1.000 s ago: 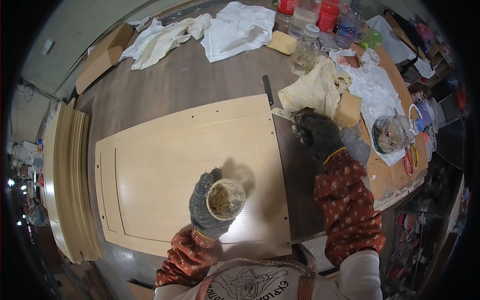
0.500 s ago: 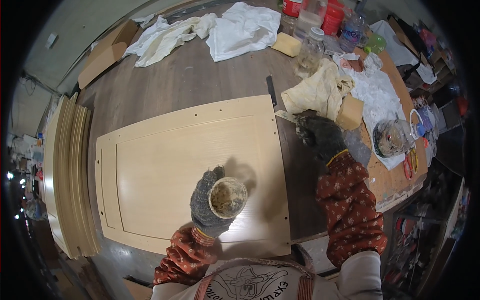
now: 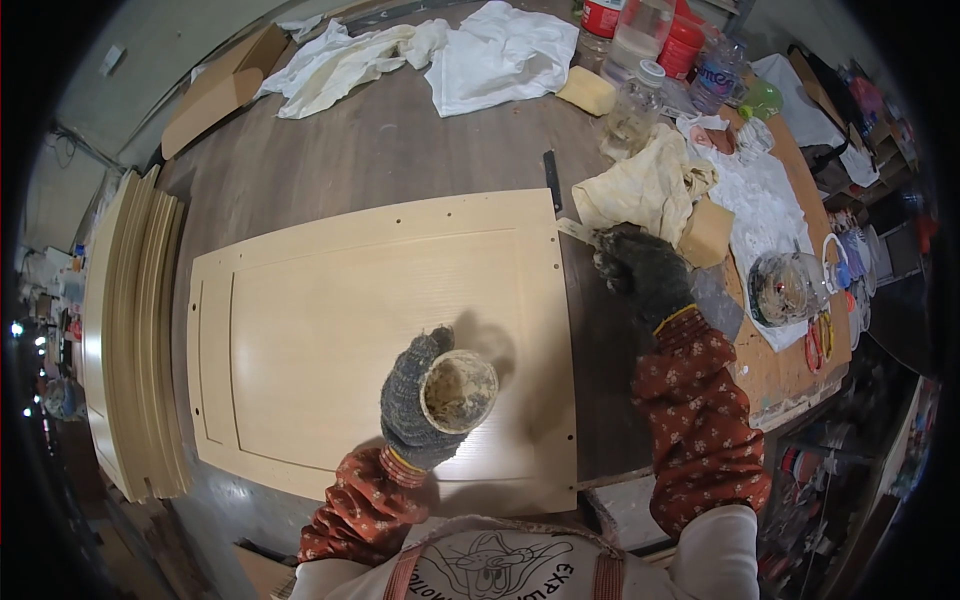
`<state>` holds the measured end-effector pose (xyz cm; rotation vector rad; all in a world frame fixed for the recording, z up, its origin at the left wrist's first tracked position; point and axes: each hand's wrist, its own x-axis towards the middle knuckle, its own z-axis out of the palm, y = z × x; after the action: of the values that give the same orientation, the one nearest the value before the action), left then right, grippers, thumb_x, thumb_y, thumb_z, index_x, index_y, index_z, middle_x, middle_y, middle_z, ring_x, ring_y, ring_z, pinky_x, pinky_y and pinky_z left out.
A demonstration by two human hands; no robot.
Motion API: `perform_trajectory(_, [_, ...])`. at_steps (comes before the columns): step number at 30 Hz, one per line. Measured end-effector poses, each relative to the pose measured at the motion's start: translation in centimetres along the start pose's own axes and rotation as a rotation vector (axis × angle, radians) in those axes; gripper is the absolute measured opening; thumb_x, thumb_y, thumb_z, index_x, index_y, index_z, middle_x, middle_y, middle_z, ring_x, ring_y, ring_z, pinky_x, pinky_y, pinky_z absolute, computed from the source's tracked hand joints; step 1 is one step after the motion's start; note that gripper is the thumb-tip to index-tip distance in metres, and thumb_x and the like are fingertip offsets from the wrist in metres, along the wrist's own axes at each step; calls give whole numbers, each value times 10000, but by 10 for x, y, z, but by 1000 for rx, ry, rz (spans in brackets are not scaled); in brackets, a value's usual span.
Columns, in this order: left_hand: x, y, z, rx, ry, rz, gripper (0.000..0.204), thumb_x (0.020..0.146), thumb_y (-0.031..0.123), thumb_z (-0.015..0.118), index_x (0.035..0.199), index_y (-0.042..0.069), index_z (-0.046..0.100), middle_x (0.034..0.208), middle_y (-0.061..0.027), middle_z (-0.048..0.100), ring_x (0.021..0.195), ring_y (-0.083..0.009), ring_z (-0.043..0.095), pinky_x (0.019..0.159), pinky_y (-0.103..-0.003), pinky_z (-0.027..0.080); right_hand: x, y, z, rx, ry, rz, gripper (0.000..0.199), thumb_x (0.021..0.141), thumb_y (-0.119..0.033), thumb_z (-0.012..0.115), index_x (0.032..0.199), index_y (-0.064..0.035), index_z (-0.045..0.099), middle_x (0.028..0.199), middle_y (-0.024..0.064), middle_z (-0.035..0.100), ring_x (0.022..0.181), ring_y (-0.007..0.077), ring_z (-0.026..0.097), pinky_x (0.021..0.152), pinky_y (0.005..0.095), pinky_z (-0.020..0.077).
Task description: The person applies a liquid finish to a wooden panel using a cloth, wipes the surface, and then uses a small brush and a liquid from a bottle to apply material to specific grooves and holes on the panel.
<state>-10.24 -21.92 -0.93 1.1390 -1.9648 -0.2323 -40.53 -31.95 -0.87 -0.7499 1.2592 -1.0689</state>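
My left hand (image 3: 418, 408), in a dark grey knit glove, is closed around a small cup (image 3: 459, 390) with dried tan residue inside. It holds the cup above a pale wood-grain cabinet door (image 3: 330, 330), which lies flat with grooved lines and small dark holes. My right hand (image 3: 642, 268), in a dirty dark glove, is closed on what looks like a putty knife (image 3: 574, 230). Its thin pale blade points left at the door's right edge, near the far corner; the handle is hidden in the glove. Whether the blade touches the door, I cannot tell.
Beyond my right hand lie a cream rag (image 3: 650, 180) and a yellow sponge (image 3: 706, 232). Jars, bottles and a red tub (image 3: 680, 48) crowd the far right. A clear jug (image 3: 785, 287) and scissors (image 3: 820, 340) lie on the right board. Stacked panels (image 3: 130, 340) stand left.
The view has shifted slightly, so things at the back sit a little lower and farther right. Both hands keep nearly the same places and the same holds.
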Motion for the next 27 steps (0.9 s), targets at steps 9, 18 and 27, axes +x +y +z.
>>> perform_trajectory(9, [-6, -5, 1, -115, -29, -56, 770, 707, 249, 819, 1325, -13, 442, 1253, -199, 563, 1108, -305, 590, 940, -383, 485, -7, -10, -3, 60, -44, -80, 128, 895, -97, 562, 906, 20, 613, 730, 30, 578, 637, 120, 530, 570, 264, 433])
perform_trajectory(18, [-7, -5, 1, -84, -57, -31, 771, 713, 244, 815, 1334, -13, 436, 1278, -205, 545, 1156, -304, 564, 959, -383, 472, 13, 9, -36, -559, -87, -403, 198, 869, -53, 561, 1032, 10, 652, 937, 87, 669, 877, 191, 628, 777, 286, 505])
perform_trajectory(27, [-5, -10, 4, -136, -44, -39, 770, 716, 196, 806, 1355, 5, 421, 1310, -184, 528, 1154, -277, 566, 960, -371, 473, -27, -21, -9, -611, -82, -394, 198, 914, -120, 521, 1013, 8, 635, 943, 110, 665, 853, 193, 637, 736, 317, 522])
